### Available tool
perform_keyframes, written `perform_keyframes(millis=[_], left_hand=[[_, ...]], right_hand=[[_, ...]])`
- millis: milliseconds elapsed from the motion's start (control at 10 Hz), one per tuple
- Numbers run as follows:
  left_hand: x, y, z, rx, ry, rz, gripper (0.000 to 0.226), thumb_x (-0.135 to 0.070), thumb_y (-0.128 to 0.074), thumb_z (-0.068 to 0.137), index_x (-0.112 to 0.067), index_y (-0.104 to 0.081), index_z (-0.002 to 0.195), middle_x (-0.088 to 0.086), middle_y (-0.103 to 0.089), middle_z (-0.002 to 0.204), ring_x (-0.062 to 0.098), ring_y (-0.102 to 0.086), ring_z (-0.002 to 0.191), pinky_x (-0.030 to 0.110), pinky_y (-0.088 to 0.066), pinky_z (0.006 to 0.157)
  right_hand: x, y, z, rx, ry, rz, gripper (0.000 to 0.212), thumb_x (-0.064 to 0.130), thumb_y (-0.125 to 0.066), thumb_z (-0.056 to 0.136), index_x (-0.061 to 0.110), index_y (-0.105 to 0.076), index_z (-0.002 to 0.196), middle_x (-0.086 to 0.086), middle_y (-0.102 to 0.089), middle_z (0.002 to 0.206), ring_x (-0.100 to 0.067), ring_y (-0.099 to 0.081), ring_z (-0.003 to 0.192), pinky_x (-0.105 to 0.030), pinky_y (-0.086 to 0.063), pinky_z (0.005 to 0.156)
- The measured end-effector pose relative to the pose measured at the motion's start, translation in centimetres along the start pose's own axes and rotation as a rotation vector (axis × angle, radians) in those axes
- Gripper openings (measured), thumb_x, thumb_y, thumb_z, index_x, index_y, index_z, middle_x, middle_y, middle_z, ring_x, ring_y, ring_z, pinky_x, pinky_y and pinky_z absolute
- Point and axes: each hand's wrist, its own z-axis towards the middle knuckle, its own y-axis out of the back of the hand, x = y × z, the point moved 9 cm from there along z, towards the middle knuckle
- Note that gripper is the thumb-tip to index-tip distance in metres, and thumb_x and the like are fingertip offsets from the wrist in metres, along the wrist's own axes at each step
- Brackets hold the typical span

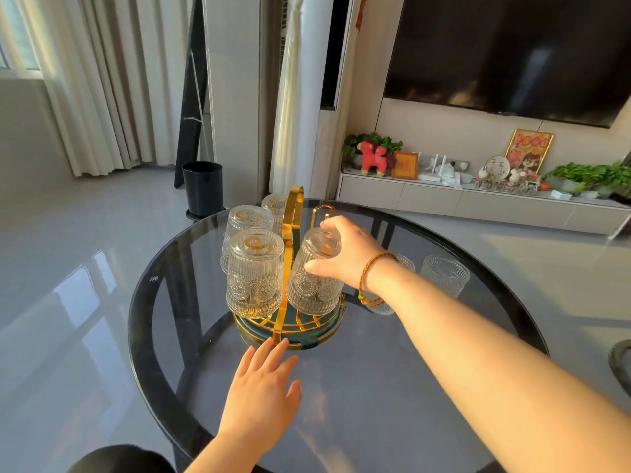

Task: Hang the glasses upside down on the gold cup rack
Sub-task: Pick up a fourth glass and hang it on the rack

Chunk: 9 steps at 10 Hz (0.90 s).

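Observation:
The gold cup rack with a green base stands on the round glass table. Three ribbed glasses hang upside down on its left side: a near one, one behind it and a far one. My right hand grips a fourth upside-down glass on the rack's right side, slightly tilted. A bare gold peg rises behind that hand. My left hand lies flat with fingers spread, its fingertips touching the rack's front rim. Two upright glasses stand right of the rack: one in full view, one mostly behind my wrist.
A black bin stands on the floor beyond the table's far left edge. A TV console with plants and ornaments runs along the right wall. The table's near half is bare glass.

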Motion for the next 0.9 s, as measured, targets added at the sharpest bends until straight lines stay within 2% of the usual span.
perform_keyframes(millis=[500, 700, 800, 900], left_hand=[[-0.1, 0.2, -0.2, 0.011, 0.001, -0.017, 0.047, -0.042, -0.03, 0.092, -0.03, -0.025, 0.136, -0.008, -0.012, 0.154, 0.015, 0.0, 0.142, 0.035, 0.004, 0.116], [-0.4, 0.8, -0.4, -0.032, -0.011, -0.047, 0.045, -0.041, -0.035, 0.091, -0.032, -0.03, 0.134, -0.01, -0.023, 0.15, 0.012, -0.009, 0.141, 0.033, 0.001, 0.116], [-1.5, 1.4, -1.0, -0.056, -0.067, -0.053, 0.04, -0.038, -0.05, 0.086, -0.032, -0.045, 0.125, -0.013, -0.043, 0.139, 0.008, -0.03, 0.134, 0.03, -0.017, 0.115], [-3.9, 2.1, -1.4, -0.094, -0.172, -0.028, 0.04, -0.036, -0.072, 0.069, -0.032, -0.061, 0.108, -0.016, -0.063, 0.114, 0.002, -0.055, 0.112, 0.025, -0.041, 0.1]], right_hand=[[-0.6, -1.1, 0.0, -0.05, -0.006, 0.024, 0.061, 0.035, -0.068, 0.07, 0.014, -0.044, 0.122, -0.009, -0.048, 0.129, -0.026, -0.041, 0.119, -0.038, -0.038, 0.099], [-1.4, 0.4, -1.5, -0.155, 0.036, 0.084, 0.059, 0.032, -0.07, 0.069, 0.015, -0.046, 0.12, -0.008, -0.045, 0.131, -0.024, -0.034, 0.123, -0.03, -0.029, 0.1], [-3.2, 1.7, -3.3, -0.267, 0.05, 0.183, 0.049, 0.023, -0.07, 0.069, 0.011, -0.052, 0.113, -0.007, -0.051, 0.12, -0.022, -0.041, 0.116, -0.022, -0.028, 0.094], [-7.1, 3.0, -5.5, -0.456, -0.029, 0.315, 0.039, 0.014, -0.07, 0.069, 0.008, -0.055, 0.105, -0.002, -0.052, 0.105, -0.019, -0.049, 0.097, -0.006, -0.034, 0.078]])
